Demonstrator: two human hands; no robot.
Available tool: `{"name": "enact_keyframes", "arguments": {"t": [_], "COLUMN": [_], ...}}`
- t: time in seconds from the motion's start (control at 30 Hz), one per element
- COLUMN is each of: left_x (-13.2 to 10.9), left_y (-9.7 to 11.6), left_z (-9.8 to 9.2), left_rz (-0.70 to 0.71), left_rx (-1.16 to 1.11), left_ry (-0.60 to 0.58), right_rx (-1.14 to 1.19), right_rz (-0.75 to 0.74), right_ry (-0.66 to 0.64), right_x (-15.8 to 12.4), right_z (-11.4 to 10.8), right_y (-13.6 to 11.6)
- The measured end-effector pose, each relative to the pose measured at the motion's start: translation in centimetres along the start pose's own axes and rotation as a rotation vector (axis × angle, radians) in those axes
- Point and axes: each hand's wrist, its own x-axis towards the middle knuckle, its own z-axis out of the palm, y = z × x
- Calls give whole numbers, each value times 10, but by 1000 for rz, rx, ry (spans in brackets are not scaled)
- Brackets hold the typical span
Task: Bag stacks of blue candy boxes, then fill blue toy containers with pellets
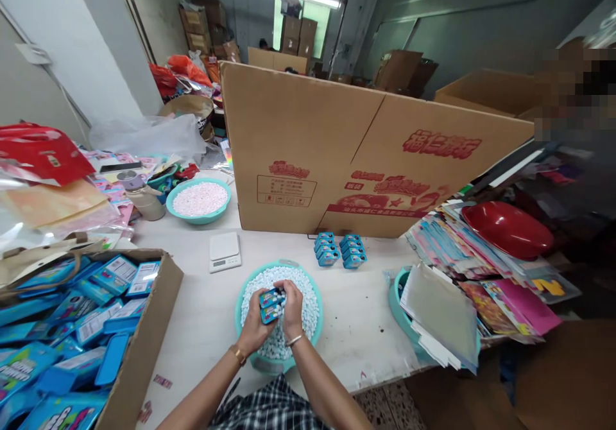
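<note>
Two small blue boxes [269, 307] with dark printed sides lie together in my left hand [256, 332], its fingers wrapped round them. My right hand [292, 308] curls against the boxes' right side, with small pale candy pellets [282, 301] at its fingers. Both hands are over a turquoise basin [315, 340] full of white and pale-blue candy pellets [307, 289]. How many pellets the right palm holds is hidden. Beyond the basin, two short rows of similar blue boxes [327, 250] [353, 251] stand on the table.
An open carton [149, 327] of blue packs stands at the left. A white scale [225, 252] and a basin of pinkish pellets [199, 199] lie behind it. A large cardboard box [332, 141] blocks the back. At the right are a basin of papers [397, 301] and a red bowl [507, 228].
</note>
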Motion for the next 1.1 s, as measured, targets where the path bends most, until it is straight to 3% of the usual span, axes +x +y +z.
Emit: {"name": "enact_keyframes", "arguments": {"t": [0.13,0.27,0.4,0.53,0.63,0.8,1.1], "left_x": [7,22,39,48,53,46,4], "left_y": [6,19,31,32,31,32,14], "left_z": [-18,-32,-17,11,22,16,17], "left_rz": [-18,-90,-231,-260,-253,-252,-18], "left_rx": [209,551,968,1056,1055,970,212], "left_ry": [-88,-233,-418,-429,-410,-348,26], "right_rx": [-128,-492,-798,-638,-422,-249,-42], "right_rz": [-66,-298,-328,-190,-85,23,45], "right_ry": [-130,-53,-78,-40,-2,0,102], "right_x": [12,47,70,67,63,58,36], "right_z": [-30,-62,-63,-43,-31,-28,-23], "right_y": [16,45,74,96,101,91,39]}}
